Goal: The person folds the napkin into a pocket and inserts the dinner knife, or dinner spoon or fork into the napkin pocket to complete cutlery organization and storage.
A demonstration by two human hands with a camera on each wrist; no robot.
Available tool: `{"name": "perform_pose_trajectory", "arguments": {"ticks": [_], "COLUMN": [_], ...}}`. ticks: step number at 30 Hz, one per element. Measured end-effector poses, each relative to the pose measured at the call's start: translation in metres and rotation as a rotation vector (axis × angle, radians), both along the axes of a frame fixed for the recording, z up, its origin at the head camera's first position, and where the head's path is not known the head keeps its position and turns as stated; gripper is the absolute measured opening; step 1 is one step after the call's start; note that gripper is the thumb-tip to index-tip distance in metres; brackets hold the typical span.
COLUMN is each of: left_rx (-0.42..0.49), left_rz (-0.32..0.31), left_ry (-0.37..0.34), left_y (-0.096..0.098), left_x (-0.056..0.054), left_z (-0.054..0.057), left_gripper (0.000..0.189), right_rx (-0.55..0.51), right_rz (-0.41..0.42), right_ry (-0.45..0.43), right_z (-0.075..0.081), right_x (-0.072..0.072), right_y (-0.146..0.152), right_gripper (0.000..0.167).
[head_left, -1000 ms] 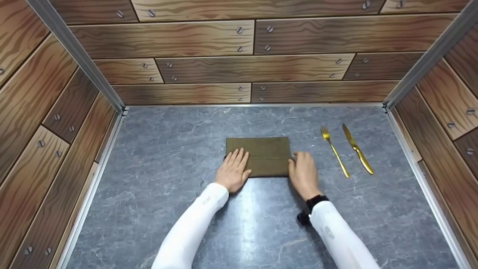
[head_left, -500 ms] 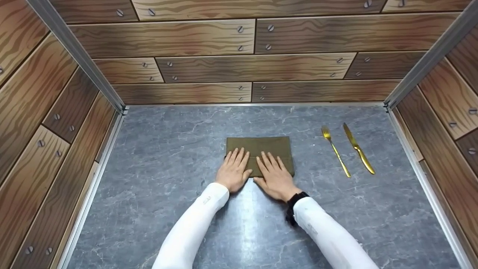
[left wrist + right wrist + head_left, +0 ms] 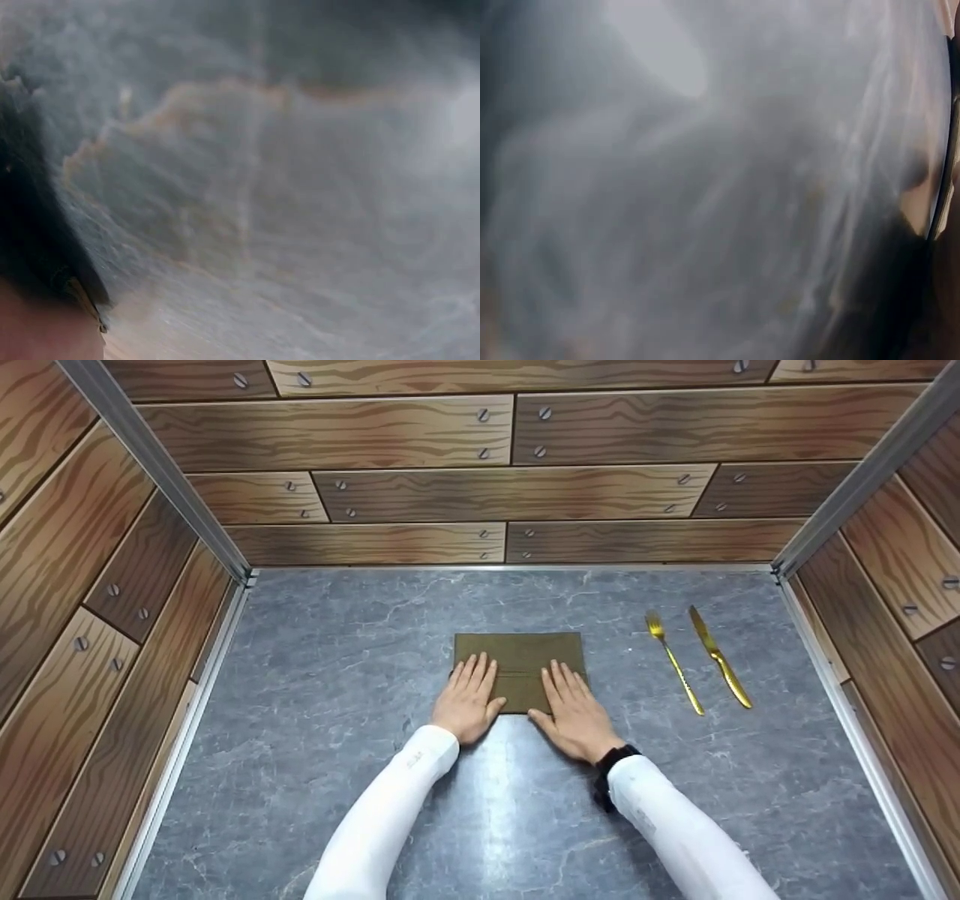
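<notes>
A folded olive-brown cloth point(image 3: 517, 649) lies flat as a neat rectangle on the table, with a seam across its middle. Over its left front part my left hand point(image 3: 466, 701) rests palm down, fingers straight and pointing away. The right hand point(image 3: 574, 712) lies flat on the right front part, its fingers spread a little and its thumb by the front edge. Between the two hands a strip of the cloth shows. Both wrist views are blurred and show mostly grey table surface.
To the right of the cloth lie a gold fork point(image 3: 674, 664) and a gold knife point(image 3: 720, 658), side by side. The grey marbled table point(image 3: 337, 645) is enclosed by wood-patterned walls point(image 3: 409, 495) at the back and both sides.
My right hand has gone from the cloth's right edge onto its top, flattened out, then slid slightly right. The left hand has stayed in place on the cloth.
</notes>
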State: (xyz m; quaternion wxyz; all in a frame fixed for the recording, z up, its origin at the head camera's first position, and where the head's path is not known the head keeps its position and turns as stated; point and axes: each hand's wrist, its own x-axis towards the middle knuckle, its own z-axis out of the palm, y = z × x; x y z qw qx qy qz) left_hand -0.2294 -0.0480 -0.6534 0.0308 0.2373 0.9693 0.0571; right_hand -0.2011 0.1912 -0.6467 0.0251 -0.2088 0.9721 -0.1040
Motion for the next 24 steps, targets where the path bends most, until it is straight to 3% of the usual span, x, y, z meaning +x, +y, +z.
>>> {"name": "perform_pose_trajectory", "arguments": {"ticks": [24], "left_rx": [-0.013], "left_rz": [0.029], "left_ry": [-0.048], "left_y": [0.0001], "left_x": [-0.0019], "left_z": [-0.0003], "left_gripper": [0.071], "right_rx": [-0.037], "right_rz": [-0.115], "right_ry": [-0.036], "right_z": [0.0031], "right_x": [-0.0001], "right_y": [0.0008], "right_gripper": [0.083]}}
